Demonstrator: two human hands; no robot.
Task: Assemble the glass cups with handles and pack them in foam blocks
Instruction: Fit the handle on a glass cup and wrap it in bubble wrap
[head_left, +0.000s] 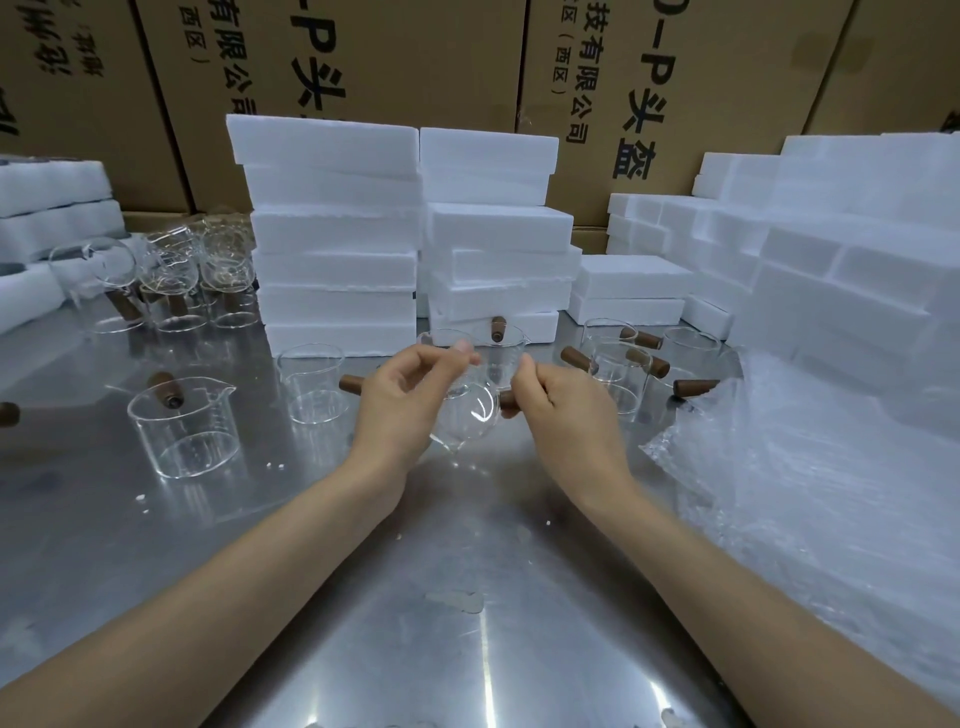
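Both hands meet above the middle of the shiny metal tabletop, holding one glass cup between them in the air. The cup is clear and thin-walled, tipped on its side so that its pouring spout points down toward the person, and light glints off its curved wall. The left hand has its fingers curled round the cup's body and rim, thumb and forefinger pinched near the top edge. The right hand grips a dark brown wooden handle that sticks out from the cup's side; only the handle's near end shows past the fingers. Other finished cups with the same stubby brown handles stand on the tabletop: one large one to the left, one just beside the left hand, and a cluster to the right. Stacks of white foam blocks rise behind the hands, more foam blocks are piled on the right, and crumpled bubble wrap lies at the right edge.
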